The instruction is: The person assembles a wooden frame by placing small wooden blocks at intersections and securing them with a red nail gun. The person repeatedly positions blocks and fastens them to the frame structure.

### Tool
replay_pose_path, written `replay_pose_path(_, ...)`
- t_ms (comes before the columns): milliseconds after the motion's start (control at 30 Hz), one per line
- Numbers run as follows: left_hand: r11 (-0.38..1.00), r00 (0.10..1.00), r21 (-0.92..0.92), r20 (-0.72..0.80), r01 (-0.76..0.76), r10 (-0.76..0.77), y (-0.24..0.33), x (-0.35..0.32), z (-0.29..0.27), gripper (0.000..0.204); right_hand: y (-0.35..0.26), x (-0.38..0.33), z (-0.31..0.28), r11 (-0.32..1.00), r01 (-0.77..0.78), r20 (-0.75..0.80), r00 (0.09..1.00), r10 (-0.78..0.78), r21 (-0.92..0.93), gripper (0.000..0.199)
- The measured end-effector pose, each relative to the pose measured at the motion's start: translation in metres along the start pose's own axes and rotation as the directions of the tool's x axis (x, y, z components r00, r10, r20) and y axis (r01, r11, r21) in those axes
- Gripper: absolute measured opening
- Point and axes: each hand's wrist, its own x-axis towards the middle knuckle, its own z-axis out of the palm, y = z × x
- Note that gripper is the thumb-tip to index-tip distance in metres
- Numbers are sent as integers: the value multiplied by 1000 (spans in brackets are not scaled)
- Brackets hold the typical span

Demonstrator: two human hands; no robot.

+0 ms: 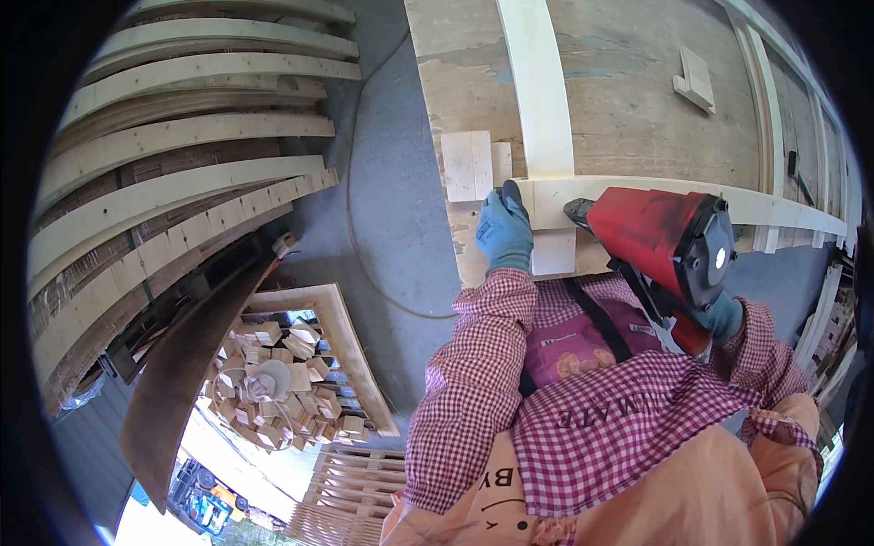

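Observation:
My right hand [724, 317], in a blue glove, is wrapped round the handle of a red and black nail gun [637, 223]. The gun's nose points left and rests at or just above a pale wooden plank [765, 207] that runs across the worktable. With my left hand [503, 235], also gloved in blue, I grip the plank's left end; some fingertips are hidden. A second plank [539, 91] meets it there at a right angle, reaching away from me. Below the joint a short wood block [553, 252] shows, and another block [468, 166] lies left of it.
A loose wood block [696, 80] lies farther back on the plywood worktable [637, 118]. Long boards are stacked [200, 127] at the left. A wooden crate [344, 337] of offcuts stands lower left, with a hose [350, 200] along the grey floor.

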Motion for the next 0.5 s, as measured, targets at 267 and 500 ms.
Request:
replay_pose_path(267, 998, 997, -15, 46, 56, -55, 8, 0, -7, 50, 25, -3, 34, 971, 98, -165, 977, -136, -219, 38)
replay_pose_path(500, 998, 998, -27, 32, 51, -50, 8, 3, -2, 49, 45, 1, 49, 948, 121, -213, 959, -189, -294, 41)
